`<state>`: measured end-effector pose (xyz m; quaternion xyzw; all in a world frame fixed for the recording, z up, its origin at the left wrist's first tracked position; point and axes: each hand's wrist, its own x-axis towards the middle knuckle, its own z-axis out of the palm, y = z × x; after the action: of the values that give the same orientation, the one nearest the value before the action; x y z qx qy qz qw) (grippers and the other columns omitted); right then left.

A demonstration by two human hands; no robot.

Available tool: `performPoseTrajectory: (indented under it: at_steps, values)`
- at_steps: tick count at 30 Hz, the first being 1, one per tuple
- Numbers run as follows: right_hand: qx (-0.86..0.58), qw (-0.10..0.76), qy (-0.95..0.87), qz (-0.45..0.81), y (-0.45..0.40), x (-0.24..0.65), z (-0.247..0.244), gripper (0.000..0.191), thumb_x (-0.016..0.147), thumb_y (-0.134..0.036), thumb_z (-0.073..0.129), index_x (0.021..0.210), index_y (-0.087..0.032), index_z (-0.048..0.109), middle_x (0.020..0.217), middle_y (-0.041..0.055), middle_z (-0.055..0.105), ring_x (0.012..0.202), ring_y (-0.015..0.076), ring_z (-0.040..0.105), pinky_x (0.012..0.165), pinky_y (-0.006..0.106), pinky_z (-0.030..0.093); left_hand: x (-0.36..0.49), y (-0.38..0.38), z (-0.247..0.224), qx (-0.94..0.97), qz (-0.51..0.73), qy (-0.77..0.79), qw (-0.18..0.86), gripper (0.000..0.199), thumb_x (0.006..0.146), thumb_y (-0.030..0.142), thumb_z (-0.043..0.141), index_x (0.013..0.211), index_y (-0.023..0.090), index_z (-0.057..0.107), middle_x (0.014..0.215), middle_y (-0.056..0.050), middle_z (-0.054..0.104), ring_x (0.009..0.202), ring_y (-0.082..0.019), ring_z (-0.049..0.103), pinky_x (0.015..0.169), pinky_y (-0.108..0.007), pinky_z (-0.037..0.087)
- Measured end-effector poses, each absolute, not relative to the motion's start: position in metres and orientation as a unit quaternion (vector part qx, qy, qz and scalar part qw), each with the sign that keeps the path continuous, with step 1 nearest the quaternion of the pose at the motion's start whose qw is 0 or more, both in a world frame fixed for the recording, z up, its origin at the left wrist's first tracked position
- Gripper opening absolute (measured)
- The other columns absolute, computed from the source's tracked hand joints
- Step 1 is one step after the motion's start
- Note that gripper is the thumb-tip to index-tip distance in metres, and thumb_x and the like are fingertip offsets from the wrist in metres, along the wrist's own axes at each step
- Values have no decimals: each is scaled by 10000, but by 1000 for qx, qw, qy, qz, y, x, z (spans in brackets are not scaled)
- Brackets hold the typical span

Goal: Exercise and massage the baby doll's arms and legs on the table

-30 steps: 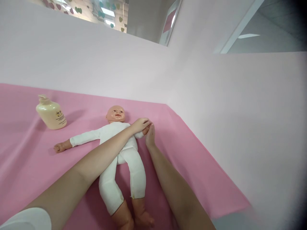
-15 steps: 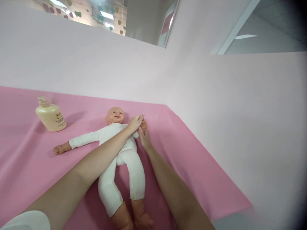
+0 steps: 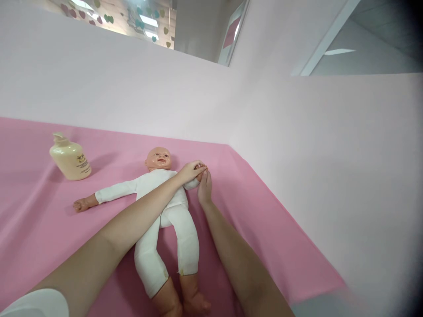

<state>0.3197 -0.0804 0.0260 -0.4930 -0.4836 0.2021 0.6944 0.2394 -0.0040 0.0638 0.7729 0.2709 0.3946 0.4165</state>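
A baby doll with a hard plastic head and a white cloth body lies on its back on the pink cloth. My left forearm crosses its torso. At the doll's hand on the right side of the picture, my left hand is closed over it from above. My right hand cups the same small hand from the right, its fingertips meeting my left fingers. Most of the doll's hand is hidden between mine. Its other arm stretches out to the left, and its brown feet point towards me.
A pale yellow pump bottle stands at the left on the pink cloth. A white wall rises behind, with another along the right side. Above are a mirror or window and heart-shaped decorations.
Both my hands have shifted slightly to the right with the doll's hand. My right fingers now lie straighter and closer against it. The bottle has not moved.
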Motion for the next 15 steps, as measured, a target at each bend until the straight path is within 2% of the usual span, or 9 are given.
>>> performPoseTrajectory:
  at_steps: [5,8,12,15]
  values:
    - [-458,732,-455,217,-80,317,26,340,957,-467,505,1186,-218,539,1245,97,686,1165,196,664,1054,396,499,238,-5,64,789,384,219,427,311,927,391,522,1068,170,689,1031,-50,732,949,-176,648,941,-304,490]
    - [-460,730,-457,218,-80,317,25,353,879,-422,619,1157,-226,526,1214,72,672,1132,188,656,1026,368,503,239,-7,65,791,383,209,428,335,942,394,497,1086,161,689,1104,-73,731,1034,-191,656,1003,-320,483]
    - [-477,726,-435,236,-80,319,26,320,857,-449,639,1053,-232,509,1029,18,660,964,166,647,880,318,529,239,-8,66,805,374,204,414,333,955,371,447,1047,167,694,1087,-67,738,1048,-191,658,1014,-310,479]
    - [-475,724,-433,250,-79,321,26,303,847,-445,642,1007,-239,488,978,-6,632,915,151,625,831,292,517,238,-8,68,813,365,206,404,350,962,379,425,1038,168,693,1065,-63,743,1029,-190,665,999,-302,487]
